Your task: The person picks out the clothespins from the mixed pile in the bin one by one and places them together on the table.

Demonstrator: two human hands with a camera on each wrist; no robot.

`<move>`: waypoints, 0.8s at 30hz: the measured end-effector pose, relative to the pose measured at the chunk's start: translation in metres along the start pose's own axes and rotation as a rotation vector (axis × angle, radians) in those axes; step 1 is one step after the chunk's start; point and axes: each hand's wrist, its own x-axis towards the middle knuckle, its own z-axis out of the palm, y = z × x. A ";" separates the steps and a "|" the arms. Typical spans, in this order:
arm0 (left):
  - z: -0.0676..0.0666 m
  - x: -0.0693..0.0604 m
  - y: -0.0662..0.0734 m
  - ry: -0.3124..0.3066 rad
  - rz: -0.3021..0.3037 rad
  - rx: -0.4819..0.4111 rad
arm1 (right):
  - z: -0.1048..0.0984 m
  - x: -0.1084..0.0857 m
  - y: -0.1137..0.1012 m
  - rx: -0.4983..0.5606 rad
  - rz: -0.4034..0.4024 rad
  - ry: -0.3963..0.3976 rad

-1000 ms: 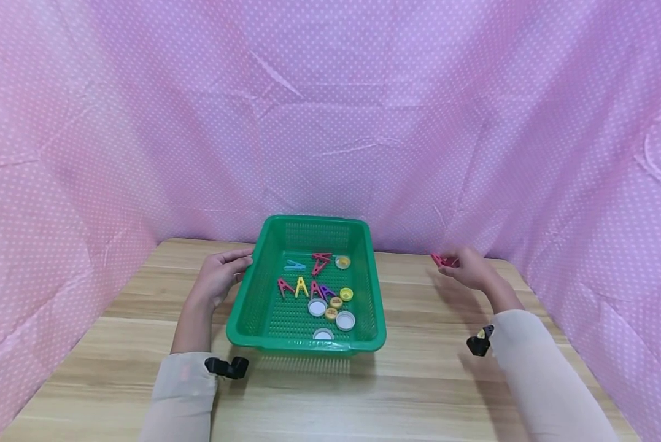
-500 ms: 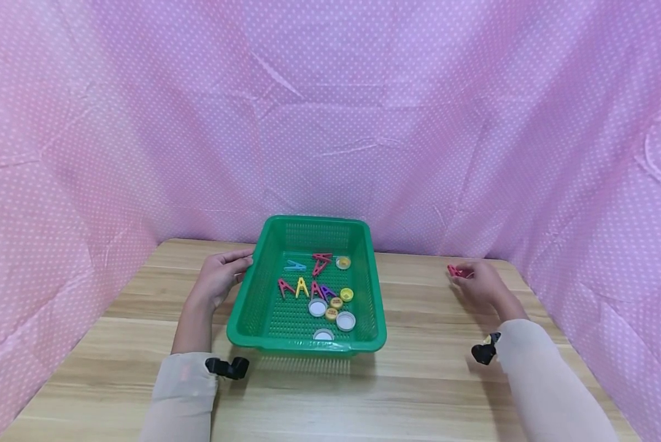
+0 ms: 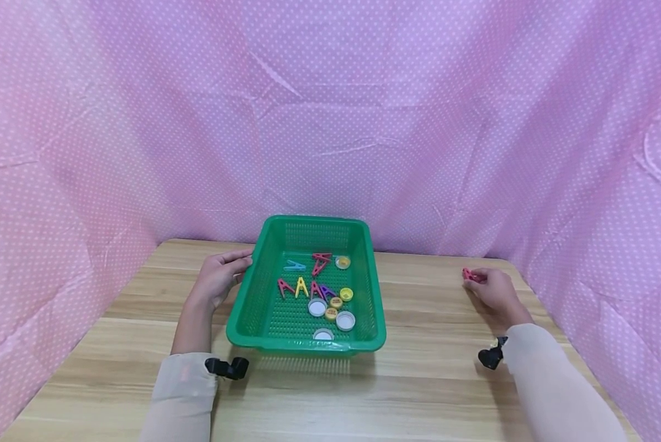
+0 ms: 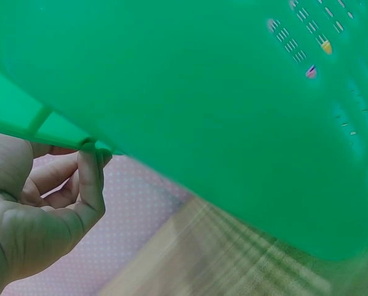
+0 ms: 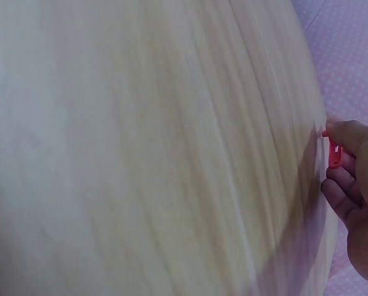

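My left hand point(image 3: 218, 277) grips the left rim of a green plastic basket point(image 3: 374, 288); in the left wrist view its thumb and fingers point(image 4: 91, 179) pinch the rim from below. The basket is tilted, its front edge above the table. Inside lie several clothespins: a blue one point(image 3: 294, 266), a yellow one point(image 3: 301, 287), a purple one point(image 3: 327, 291) and several red ones. Over the right side of the table my right hand point(image 3: 496, 288) pinches a red clothespin point(image 5: 336, 153) between thumb and fingers. Whether that clothespin touches the table is hard to tell.
Several bottle caps share the basket with the clothespins, among them a white cap point(image 3: 345, 320) and a yellow cap point(image 3: 346, 294). The wooden table point(image 3: 418, 368) ends at the back against a pink dotted cloth point(image 3: 330, 123), which also hangs at both sides.
My right hand has moved right and toward me, carrying the red clothespin lower over the table's right side. The left hand and the basket have stayed put.
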 end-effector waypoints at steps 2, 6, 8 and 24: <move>-0.001 0.000 0.000 0.002 0.001 0.001 | 0.000 0.000 0.001 -0.002 0.007 0.003; -0.001 0.000 0.000 0.001 -0.002 -0.006 | 0.000 0.000 0.003 0.003 0.024 0.010; -0.001 0.000 0.000 0.000 -0.004 -0.007 | 0.000 -0.001 0.003 0.002 0.030 0.013; 0.000 -0.001 0.002 0.005 -0.022 -0.004 | -0.002 -0.002 0.007 -0.003 0.036 -0.006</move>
